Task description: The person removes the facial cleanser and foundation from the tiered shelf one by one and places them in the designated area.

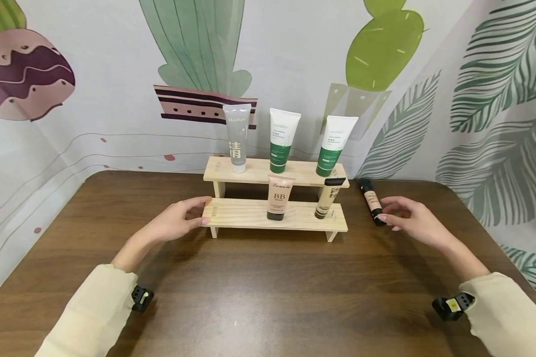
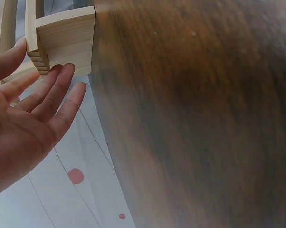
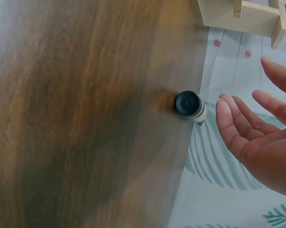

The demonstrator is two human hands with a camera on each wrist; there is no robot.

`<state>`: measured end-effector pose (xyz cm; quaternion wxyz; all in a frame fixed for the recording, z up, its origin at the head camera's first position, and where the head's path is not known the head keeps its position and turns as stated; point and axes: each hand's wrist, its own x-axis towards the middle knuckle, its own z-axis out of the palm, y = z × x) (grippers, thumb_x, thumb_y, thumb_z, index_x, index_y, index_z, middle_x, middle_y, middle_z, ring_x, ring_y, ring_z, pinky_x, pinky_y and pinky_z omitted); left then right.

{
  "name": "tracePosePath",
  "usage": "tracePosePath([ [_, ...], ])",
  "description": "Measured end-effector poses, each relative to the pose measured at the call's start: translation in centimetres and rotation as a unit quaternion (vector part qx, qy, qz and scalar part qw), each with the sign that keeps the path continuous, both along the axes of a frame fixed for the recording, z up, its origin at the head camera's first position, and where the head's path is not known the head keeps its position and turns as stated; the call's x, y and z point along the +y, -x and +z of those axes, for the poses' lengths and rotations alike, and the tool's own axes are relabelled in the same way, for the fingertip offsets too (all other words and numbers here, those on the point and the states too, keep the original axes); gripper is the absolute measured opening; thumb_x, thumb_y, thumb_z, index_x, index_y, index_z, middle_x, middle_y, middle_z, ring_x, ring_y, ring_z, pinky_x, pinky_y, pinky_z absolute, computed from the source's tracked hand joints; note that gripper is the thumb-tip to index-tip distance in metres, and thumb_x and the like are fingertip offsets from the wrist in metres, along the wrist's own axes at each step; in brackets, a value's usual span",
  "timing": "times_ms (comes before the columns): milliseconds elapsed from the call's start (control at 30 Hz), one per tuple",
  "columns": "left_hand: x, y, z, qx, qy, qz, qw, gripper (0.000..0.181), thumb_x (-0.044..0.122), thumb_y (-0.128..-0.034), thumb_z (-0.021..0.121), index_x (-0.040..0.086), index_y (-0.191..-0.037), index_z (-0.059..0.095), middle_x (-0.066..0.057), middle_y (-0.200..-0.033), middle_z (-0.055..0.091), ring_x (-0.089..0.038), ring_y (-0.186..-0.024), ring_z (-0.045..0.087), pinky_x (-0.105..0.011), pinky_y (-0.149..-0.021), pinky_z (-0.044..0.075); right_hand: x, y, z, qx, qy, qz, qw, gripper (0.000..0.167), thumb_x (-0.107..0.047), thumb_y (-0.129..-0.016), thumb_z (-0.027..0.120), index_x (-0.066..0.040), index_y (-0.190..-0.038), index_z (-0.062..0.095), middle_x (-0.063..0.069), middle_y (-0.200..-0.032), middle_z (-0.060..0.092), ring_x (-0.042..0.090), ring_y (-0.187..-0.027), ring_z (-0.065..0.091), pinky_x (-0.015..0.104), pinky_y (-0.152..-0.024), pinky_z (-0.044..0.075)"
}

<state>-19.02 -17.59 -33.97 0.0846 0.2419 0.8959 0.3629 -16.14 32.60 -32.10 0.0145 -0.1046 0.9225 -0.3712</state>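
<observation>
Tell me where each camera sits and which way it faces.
Head: worn on the head, facing forward and down at the wooden stand; the left hand, right hand and sleeved forearms show.
Left wrist: worn on that wrist, facing one end of the wooden stand and the tabletop; only the left hand shows.
Right wrist: worn on that wrist, facing the loose tube end-on; only the right hand shows.
Shared: both wrist views include the wooden stand and tabletop.
</observation>
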Motion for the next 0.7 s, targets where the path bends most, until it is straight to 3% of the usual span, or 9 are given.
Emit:
tracePosePath([
  [467,-0.2,-0.1,0.0,0.000,-0.004,-0.003,1.0000,0.052,0.012,-0.0902,0.058,-0.007,-0.134,0.037,-0.023,-0.116,0.055,-0.033,-0.103,0.055,-0.045,-0.084,0.044,-3.5,-0.9,1.0,0.042,0.002,0.052,0.9977,0.037,-0.010,-0.085,0.066,0.001,-0.118,0.054,0.018,-0.100,0.060,0.010,-0.070,0.059,0.029,-0.057,0.050],
  [700,-0.1,0.0,-0.1,0.000,-0.007,-0.005,1.0000,0.052,0.013,-0.0902,0.058,-0.006,-0.134,0.038,-0.023,-0.117,0.055,-0.033,-0.104,0.055,-0.045,-0.084,0.044,-5.5,-1.5,1.6,0.052,-0.005,0.084,0.9952,0.036,-0.012,-0.084,0.067,-0.003,-0.117,0.056,0.009,-0.097,0.062,0.010,-0.078,0.058,0.026,-0.063,0.048],
])
